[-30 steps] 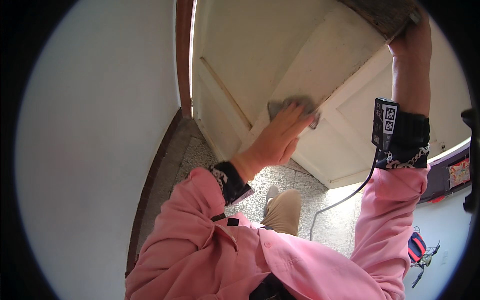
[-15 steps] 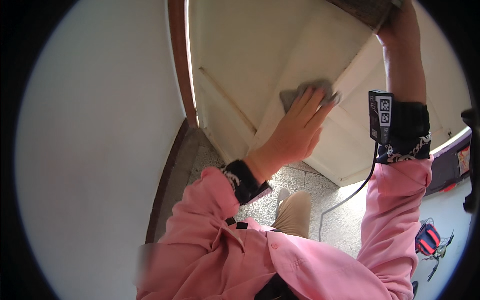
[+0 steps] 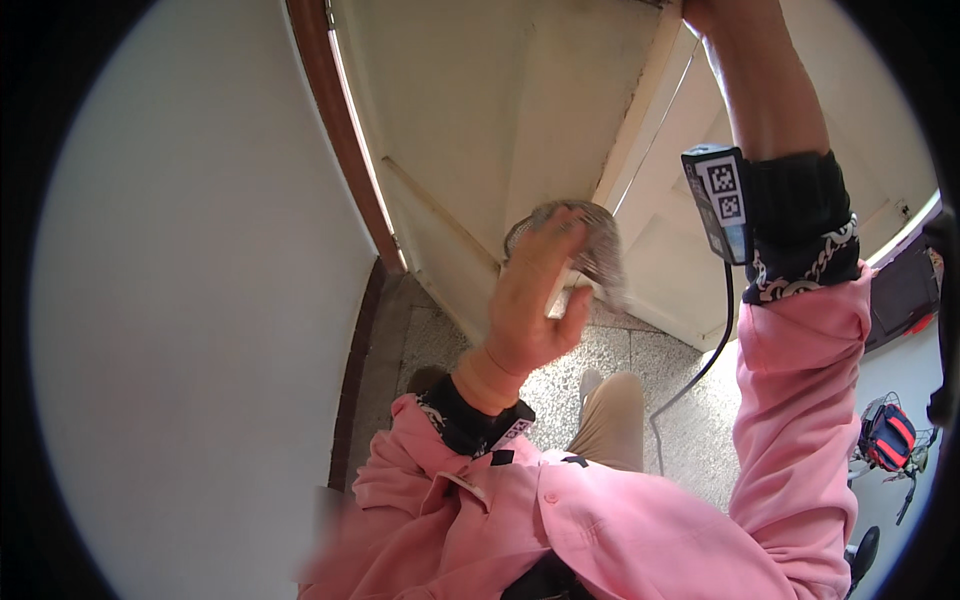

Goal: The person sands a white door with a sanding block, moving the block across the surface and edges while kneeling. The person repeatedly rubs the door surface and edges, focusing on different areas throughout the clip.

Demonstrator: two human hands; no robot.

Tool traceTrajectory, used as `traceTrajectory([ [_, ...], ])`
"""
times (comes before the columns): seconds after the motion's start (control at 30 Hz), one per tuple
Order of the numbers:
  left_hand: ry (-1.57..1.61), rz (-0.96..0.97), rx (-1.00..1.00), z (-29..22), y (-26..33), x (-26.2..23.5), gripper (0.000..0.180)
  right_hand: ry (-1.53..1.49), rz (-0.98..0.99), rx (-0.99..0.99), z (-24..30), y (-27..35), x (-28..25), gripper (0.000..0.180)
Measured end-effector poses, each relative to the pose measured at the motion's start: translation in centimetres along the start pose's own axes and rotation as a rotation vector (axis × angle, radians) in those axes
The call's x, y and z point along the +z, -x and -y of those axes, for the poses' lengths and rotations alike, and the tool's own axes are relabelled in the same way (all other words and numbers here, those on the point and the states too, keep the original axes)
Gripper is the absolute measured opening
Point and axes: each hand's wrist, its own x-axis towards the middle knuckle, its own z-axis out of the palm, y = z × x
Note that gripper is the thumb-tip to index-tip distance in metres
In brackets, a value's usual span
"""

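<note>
A grey-brown cloth [image 3: 592, 245], smeared by motion, hangs about the fingers of my left hand [image 3: 535, 295]. That hand is raised in front of the pale cream door [image 3: 520, 110], close to its surface, with the thumb standing apart from the fingers. I cannot tell whether the cloth touches the door just now. My right arm stretches up to the top of the view, where my right hand [image 3: 708, 14] reaches the upper edge of the door. Its fingers are cut off by the picture's edge.
At the left a white wall [image 3: 200, 250] runs beside a red-brown door frame [image 3: 348, 130]. Below lies a speckled floor [image 3: 690, 440]. A bicycle [image 3: 905, 480] with a dark blue and red bag [image 3: 887, 437] stands at the right. A black cable [image 3: 715, 355] hangs from my right wrist.
My left hand with the cloth has moved left and down along the door. My right hand has shifted left and further out of view; the door's free edge sits further left.
</note>
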Motion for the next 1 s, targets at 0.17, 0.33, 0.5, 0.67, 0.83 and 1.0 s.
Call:
traceTrajectory([
  [0.17,-0.1,-0.148,-0.044,0.9,-2.5,1.3,0.036,-0.005,0.024,0.01,0.0,-0.4,0.1,0.034],
  [0.33,0.028,-0.225,-0.13,1.2,-5.7,2.6,0.028,0.16,-0.061,-0.133,-0.3,-0.2,0.1,0.036],
  [0.5,-0.094,-0.314,0.048,1.1,-7.9,3.2,0.031,0.142,-0.046,-0.091,-0.2,0.0,0.1,0.037],
  [0.67,-0.219,-0.321,0.117,1.9,-7.0,3.1,0.036,0.128,-0.03,-0.086,-0.1,-0.3,-0.1,0.038],
  [0.83,-0.285,-0.24,0.149,1.7,-5.7,2.5,0.038,0.111,-0.026,-0.072,-0.1,-0.4,-0.2,0.039],
  [1.0,-0.374,-0.224,0.054,0.2,-5.9,2.4,0.029,0.133,-0.02,-0.079,-0.2,-0.8,-0.4,0.041],
])
